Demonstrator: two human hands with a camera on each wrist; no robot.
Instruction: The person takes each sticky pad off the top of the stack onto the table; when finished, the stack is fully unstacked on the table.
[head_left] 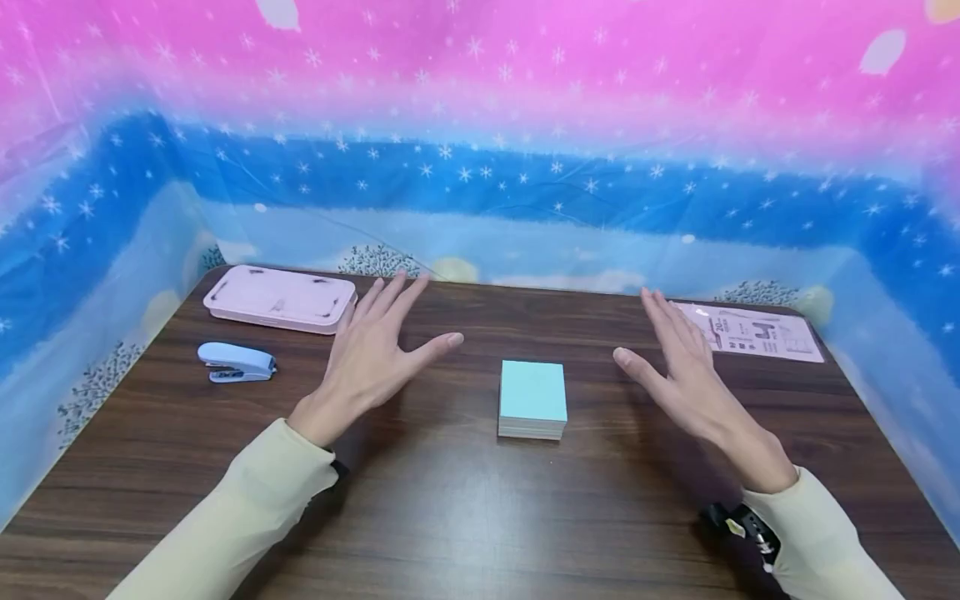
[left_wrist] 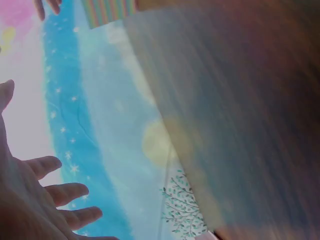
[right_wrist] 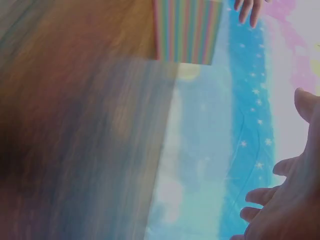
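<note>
Pale-blue block of note paper (head_left: 532, 398), square, its edges showing as rainbow stripes in the wrist views, is sitting flat near the middle of the dark wood-grain table (head_left: 450, 517); all positions below are taken from this block.

Left hand (head_left: 372, 354): hovering just left of the block, palm turned inward, fingers straight and spread, gripping nothing, not touching the block.

Right hand (head_left: 686, 367): hovering to the right of the block, a little farther off, fingers straight and together, thumb out, likewise empty.

Blue stapler (head_left: 236, 363): lying well to the left of the block, beyond the left hand.

Pink flat case (head_left: 281, 298): lying left and behind the block, just behind the stapler.

Printed card (head_left: 753, 332): lying right and behind the block, near the table's far corner.

Handling note, as a judgement: with both palms facing the block, closing in evenly from the two sides and pressing on opposite faces low down would be keeping the loose sheets squared; uneven pressure could be fanning or shearing the stack.
</note>
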